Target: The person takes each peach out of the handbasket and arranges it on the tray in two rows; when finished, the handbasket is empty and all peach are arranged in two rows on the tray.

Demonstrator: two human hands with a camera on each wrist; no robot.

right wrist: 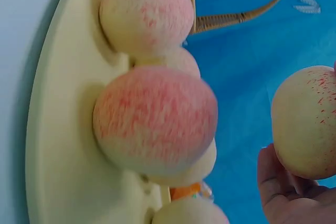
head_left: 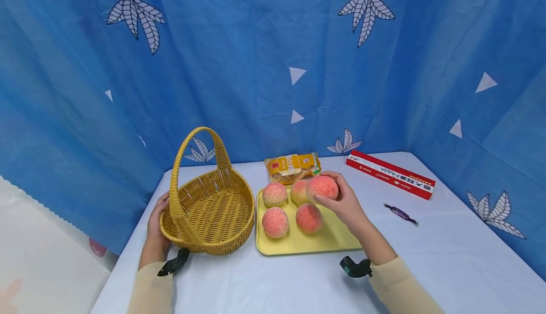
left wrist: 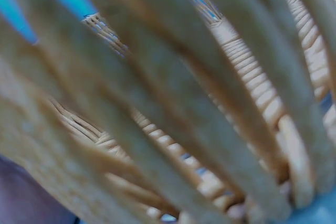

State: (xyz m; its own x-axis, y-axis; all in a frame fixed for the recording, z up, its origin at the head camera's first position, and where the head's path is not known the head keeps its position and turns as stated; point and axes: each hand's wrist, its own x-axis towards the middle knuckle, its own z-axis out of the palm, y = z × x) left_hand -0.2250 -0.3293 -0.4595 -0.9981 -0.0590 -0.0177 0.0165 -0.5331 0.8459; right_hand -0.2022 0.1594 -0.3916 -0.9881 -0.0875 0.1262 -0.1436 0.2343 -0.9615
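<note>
A peach [head_left: 324, 187] with red speckles is in my right hand [head_left: 346, 205], thumb and fingers around it, raised over the yellow tray [head_left: 294, 249]. In the right wrist view the held peach [right wrist: 307, 124] shows its pale side. Several more peaches sit on the tray, among them a front peach [head_left: 275, 222] and a darker peach [head_left: 309, 218] below my right hand. At the left, my left hand [head_left: 158, 221] holds the outer side of a wicker basket [head_left: 239, 243]; part of the hand is hidden behind it. Basket weave [left wrist: 252, 72] fills the left wrist view.
Behind the tray lies an orange food packet [head_left: 292, 166]. At the right are a red pasta box [head_left: 390, 174] and a small purple wrapped candy [head_left: 401, 213]. The basket's tall handle [head_left: 175, 181] arches upward. A blue curtain [head_left: 273, 67] hangs behind the white table [head_left: 256, 285].
</note>
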